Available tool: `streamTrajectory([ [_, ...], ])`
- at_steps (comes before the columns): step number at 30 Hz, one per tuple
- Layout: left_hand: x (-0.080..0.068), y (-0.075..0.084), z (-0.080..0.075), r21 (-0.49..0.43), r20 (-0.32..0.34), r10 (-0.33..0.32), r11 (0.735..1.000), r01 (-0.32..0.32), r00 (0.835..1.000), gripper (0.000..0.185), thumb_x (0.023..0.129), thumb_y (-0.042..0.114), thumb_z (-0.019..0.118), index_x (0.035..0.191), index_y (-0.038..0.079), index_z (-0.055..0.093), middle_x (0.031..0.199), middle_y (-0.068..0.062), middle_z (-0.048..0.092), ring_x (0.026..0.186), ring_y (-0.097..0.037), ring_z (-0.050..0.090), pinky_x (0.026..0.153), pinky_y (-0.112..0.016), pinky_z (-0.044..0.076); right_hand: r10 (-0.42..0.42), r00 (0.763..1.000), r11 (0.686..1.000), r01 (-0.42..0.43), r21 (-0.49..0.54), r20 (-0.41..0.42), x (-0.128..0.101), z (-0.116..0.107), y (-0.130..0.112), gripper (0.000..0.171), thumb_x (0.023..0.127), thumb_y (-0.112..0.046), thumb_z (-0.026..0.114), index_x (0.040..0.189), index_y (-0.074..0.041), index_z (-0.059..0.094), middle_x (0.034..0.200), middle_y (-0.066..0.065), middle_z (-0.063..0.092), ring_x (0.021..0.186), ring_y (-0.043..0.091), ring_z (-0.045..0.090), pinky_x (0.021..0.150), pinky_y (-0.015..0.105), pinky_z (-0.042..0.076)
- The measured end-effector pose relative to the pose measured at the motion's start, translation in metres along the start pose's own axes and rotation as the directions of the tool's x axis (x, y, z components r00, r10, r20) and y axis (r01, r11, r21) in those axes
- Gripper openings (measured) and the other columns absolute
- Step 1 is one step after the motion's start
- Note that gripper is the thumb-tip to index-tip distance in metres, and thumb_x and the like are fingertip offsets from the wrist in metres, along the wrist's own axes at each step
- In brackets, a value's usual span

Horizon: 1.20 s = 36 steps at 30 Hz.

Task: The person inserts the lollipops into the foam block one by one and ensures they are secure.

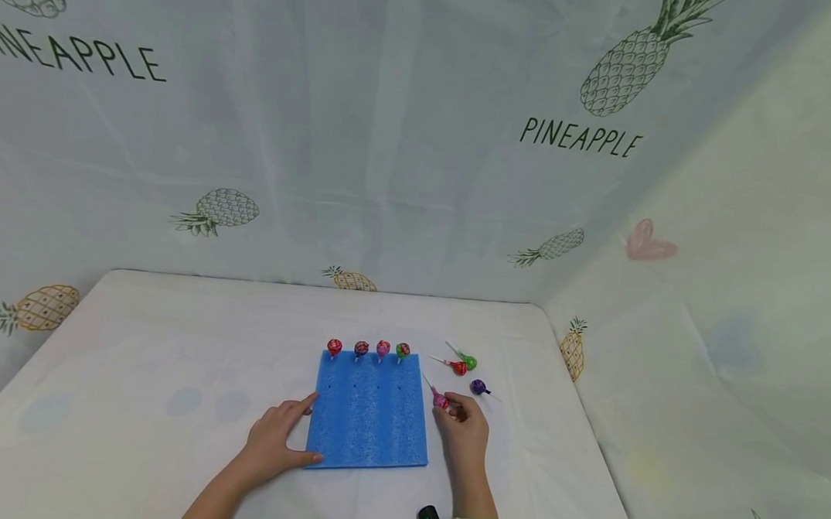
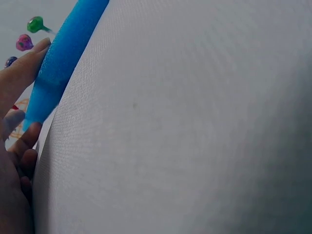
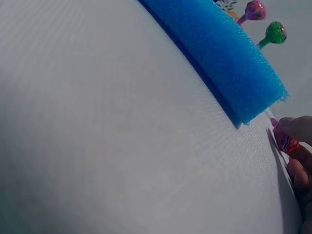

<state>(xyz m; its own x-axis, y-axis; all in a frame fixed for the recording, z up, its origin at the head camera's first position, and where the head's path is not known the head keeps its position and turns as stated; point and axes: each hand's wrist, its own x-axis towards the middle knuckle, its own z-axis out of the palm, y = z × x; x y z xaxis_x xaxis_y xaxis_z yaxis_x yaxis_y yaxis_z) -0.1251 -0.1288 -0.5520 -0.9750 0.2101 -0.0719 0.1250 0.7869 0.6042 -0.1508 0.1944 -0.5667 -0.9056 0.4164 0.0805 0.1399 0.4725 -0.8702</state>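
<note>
Left hand (image 1: 277, 438) rests flat-fingered against the blue foam block (image 1: 369, 410) at 9 o'clock; right hand (image 1: 464, 430) pinches a pink wrapped lollipop (image 1: 440, 400) at 3 o'clock.

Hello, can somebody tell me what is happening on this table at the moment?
A person works at a white table with a blue foam board. Four lollipops stand upright in its far row. The left hand rests on the board's left edge. The right hand pinches a pink lollipop lying just right of the board. Three more, a green lollipop, a red lollipop and a purple lollipop, lie on the table beyond it.
</note>
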Motion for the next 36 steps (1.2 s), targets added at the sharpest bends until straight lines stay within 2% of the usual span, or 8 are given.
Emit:
streamTrajectory([
  [18,-0.001,0.001,-0.002,0.003,0.005,0.008,1.000,-0.008,1.000,0.104,0.063,0.055,0.086,0.147,0.013,0.042,0.123,-0.005,0.057,0.110,-0.029,0.049,0.088,-0.056,0.043,0.029,1.000,0.999,-0.029,0.020,0.012,0.000,-0.002,0.000,0.025,0.080,-0.012,0.081,0.105,-0.011,0.074,0.082,0.002,0.058,0.078,0.017,0.050,0.066,0.026,0.041],
  [22,-0.001,0.002,-0.002,0.008,0.007,0.004,1.000,-0.004,1.000,0.104,0.063,0.056,0.086,0.147,0.013,0.042,0.123,-0.005,0.057,0.110,-0.029,0.050,0.088,-0.055,0.043,0.088,0.996,0.993,-0.091,0.082,0.032,-0.004,-0.005,-0.004,0.026,0.081,-0.012,0.080,0.106,-0.010,0.073,0.084,0.004,0.058,0.081,0.019,0.050,0.066,0.024,0.042],
  [29,-0.002,0.001,-0.001,0.008,0.000,0.001,1.000,-0.001,1.000,0.104,0.062,0.056,0.086,0.147,0.013,0.043,0.123,-0.005,0.057,0.110,-0.029,0.050,0.088,-0.054,0.043,0.157,0.987,0.968,-0.162,0.193,0.044,-0.015,-0.007,-0.015,0.025,0.083,-0.009,0.078,0.107,-0.007,0.072,0.090,0.008,0.062,0.081,0.021,0.054,0.058,0.021,0.045],
  [32,-0.001,0.000,0.000,0.005,-0.008,0.004,1.000,-0.003,1.000,0.104,0.062,0.056,0.086,0.146,0.012,0.044,0.122,-0.004,0.058,0.109,-0.028,0.050,0.087,-0.054,0.043,0.191,0.980,0.956,-0.199,0.215,0.058,-0.021,-0.006,-0.021,0.024,0.083,-0.010,0.077,0.107,-0.008,0.072,0.091,0.008,0.063,0.080,0.021,0.055,0.059,0.021,0.046],
  [36,0.000,-0.001,0.001,0.007,-0.010,0.006,1.000,-0.006,1.000,0.104,0.062,0.057,0.086,0.146,0.013,0.044,0.122,-0.004,0.058,0.109,-0.028,0.050,0.087,-0.054,0.043,0.192,0.978,0.949,-0.206,0.238,0.080,-0.029,-0.002,-0.029,0.024,0.084,-0.009,0.077,0.107,-0.009,0.072,0.093,0.007,0.063,0.082,0.022,0.057,0.063,0.023,0.050],
])
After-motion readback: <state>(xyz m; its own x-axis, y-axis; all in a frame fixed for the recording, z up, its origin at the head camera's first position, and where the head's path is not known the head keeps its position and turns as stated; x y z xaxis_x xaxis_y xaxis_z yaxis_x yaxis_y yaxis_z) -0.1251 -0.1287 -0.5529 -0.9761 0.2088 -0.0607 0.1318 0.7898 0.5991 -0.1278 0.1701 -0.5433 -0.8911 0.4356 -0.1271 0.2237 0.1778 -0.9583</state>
